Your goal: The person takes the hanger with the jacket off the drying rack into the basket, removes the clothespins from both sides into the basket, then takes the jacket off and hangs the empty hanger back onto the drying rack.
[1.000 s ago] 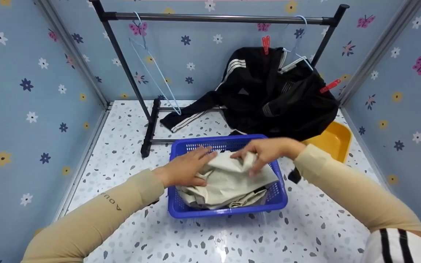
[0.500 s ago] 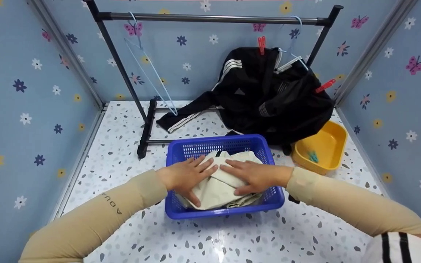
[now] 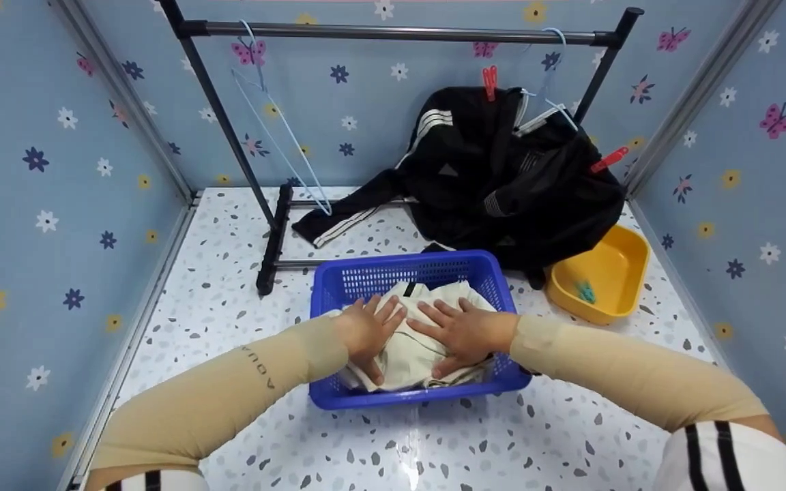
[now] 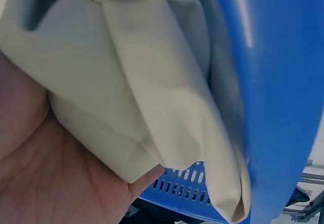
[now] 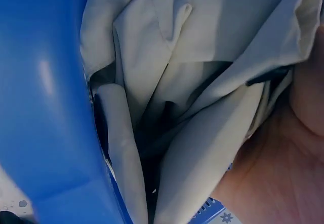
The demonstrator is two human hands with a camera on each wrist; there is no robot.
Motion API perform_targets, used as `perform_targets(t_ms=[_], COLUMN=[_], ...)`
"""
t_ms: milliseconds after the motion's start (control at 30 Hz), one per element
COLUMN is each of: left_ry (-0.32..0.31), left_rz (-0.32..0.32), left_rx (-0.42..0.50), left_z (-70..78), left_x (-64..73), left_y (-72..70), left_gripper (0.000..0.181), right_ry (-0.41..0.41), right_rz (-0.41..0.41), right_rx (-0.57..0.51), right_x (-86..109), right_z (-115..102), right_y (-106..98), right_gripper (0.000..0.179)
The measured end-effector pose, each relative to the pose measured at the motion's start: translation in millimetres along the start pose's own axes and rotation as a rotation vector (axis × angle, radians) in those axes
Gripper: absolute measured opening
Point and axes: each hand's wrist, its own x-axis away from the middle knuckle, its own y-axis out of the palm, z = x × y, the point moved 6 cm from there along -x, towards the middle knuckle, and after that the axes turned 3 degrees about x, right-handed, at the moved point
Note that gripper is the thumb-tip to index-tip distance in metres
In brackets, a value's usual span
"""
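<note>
A pale cream garment [image 3: 403,358] with a dark stripe lies bunched in a blue plastic basket [image 3: 420,399]. My left hand [image 3: 368,331] rests on its left part with fingers spread, and my right hand [image 3: 461,331] presses flat on its right part. In the left wrist view, folds of the cream cloth [image 4: 152,72] lie against the palm, beside the blue basket wall [image 4: 278,82]. The right wrist view has the same cloth [image 5: 202,148] in loose folds, with dark gaps between them and the palm at its right.
Behind the basket stands a black clothes rack [image 3: 400,32]. A black jacket [image 3: 475,177] with white stripes hangs from it, with red clothes pegs [image 3: 490,83] on it. An unused light blue hanger [image 3: 284,129] hangs at left. A yellow tub [image 3: 628,273] holds green pegs [image 3: 585,292].
My right hand has let go of a bunched part of the cloth and now lies flat on it. The left fingers stay spread, and the cloth is flatter and lower in the basket.
</note>
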Motion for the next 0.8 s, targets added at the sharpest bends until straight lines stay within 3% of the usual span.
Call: perform_targets(t_ms=[433, 633, 800], left_ry=[-0.087, -0.121, -0.114], left_rz=[-0.056, -0.063, -0.052], left_rx=[0.025, 0.0, 0.009], left_z=[-1.8, -1.1, -1.5], left_x=[-18.5, -24.1, -25.1], left_y=[-0.1, 1.1, 1.4], left_gripper=[0.133, 0.133, 0.134], right_ry=[0.083, 0.103, 0.11], right_rz=[-0.129, -0.127, -0.102], right_rx=[0.04, 0.064, 0.107], right_x=[-25.1, -30.9, -33.0], right_z=[5.8, 3.9, 1.8], right_y=[2.4, 1.3, 2.3], right_gripper=[0.11, 0.111, 0.111])
